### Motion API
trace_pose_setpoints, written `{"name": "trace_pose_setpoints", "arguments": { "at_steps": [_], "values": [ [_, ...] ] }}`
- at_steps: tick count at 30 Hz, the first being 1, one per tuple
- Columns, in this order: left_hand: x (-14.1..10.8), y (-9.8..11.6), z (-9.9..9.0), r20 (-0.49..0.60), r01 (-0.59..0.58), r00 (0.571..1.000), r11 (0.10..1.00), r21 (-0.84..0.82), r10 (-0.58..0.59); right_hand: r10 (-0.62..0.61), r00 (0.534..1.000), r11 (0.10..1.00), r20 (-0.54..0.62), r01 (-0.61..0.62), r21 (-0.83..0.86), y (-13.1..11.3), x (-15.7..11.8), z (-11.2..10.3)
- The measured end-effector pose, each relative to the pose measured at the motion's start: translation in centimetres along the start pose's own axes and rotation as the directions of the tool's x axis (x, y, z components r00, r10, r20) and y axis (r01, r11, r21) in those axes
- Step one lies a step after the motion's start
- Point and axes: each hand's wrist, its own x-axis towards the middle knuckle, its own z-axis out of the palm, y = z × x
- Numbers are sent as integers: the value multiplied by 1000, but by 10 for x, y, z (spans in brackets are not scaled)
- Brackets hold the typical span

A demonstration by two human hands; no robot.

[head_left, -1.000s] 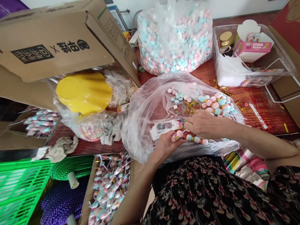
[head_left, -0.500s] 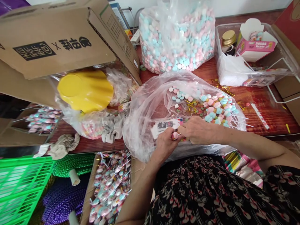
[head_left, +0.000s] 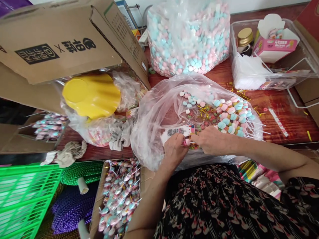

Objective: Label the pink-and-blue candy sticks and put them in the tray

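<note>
My left hand is closed around a small pink marshmallow lollipop, whose head shows at the fingertips. Close against its white stick, my right hand has its fingers pinched; exactly what they grip is partly hidden. Just beyond the left hand lies a stack of printed wrappers. A pile of pink and blue lollipops rests past the right hand, sticks pointing right. Loose marshmallow pieces, gold twist ties and small ring candies lie on the clear plastic sheet.
Behind stands a large bag of marshmallows. A clear bin is at the back right. To the left are a cardboard box, a yellow bowl and a green crate. A box of wrapped lollipops sits below the table edge.
The fingers have shifted slightly around the lollipop, and my right hand has moved a little to the right. The whole view has tilted slightly.
</note>
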Motion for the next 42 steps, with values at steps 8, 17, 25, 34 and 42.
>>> {"name": "trace_pose_setpoints", "arguments": {
  "at_steps": [8,17,25,34,42],
  "values": [
    [0,-1,-7,163,188,976,933,-306,-143,-135,972,989,-191,143,34,12,0,11],
    [-5,-1,-10,235,128,969,969,-213,-76,-99,975,994,-197,86,-70,29,-3,-3],
    [-4,5,-9,282,185,955,928,-322,-92,-125,988,989,-95,116,-89,20,4,-16],
    [-8,5,-19,482,439,876,439,-784,-13,-145,989,985,-24,142,-98,34,4,-30],
    [5,16,-31,622,591,774,216,-777,119,-263,965,959,-6,261,-109,28,-3,-28]
  ]
}}
